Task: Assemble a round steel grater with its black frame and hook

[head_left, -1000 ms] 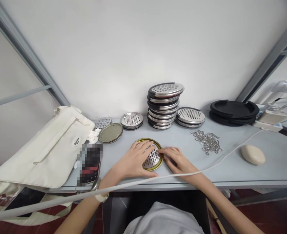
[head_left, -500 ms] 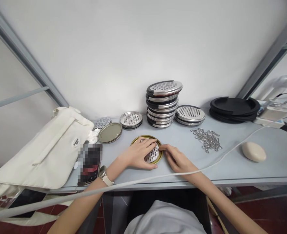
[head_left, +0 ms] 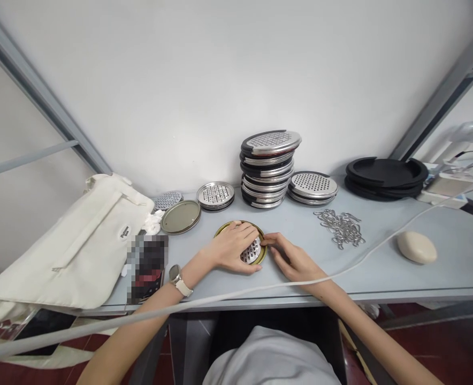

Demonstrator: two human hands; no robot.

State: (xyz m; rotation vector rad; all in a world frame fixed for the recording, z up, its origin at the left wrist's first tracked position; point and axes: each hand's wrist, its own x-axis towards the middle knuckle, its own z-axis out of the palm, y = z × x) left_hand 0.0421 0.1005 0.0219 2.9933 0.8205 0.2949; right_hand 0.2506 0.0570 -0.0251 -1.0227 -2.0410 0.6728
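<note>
A round metal grater plate with raised teeth lies in front of me, inside a gold-rimmed round lid. My left hand rests palm down over its left and middle parts, fingers stretched and thumb out toward the near edge, hiding much of it. From the right, my right hand touches the rim with its extended index fingertip. Its thumb is apart from that finger. Behind lie a stack of greenish round lids and a short stack of grater plates.
A tall stack of graters with black frames leans slightly near the wall, a lower stack beside it. Farther right are black round frames, metal hooks and a beige mouse. A white cable crosses in front; a bag is left.
My left hand has shifted slightly inward over the grater plate, and its wrist has turned so that the watch shows more. My right fingertip stays at the rim.
</note>
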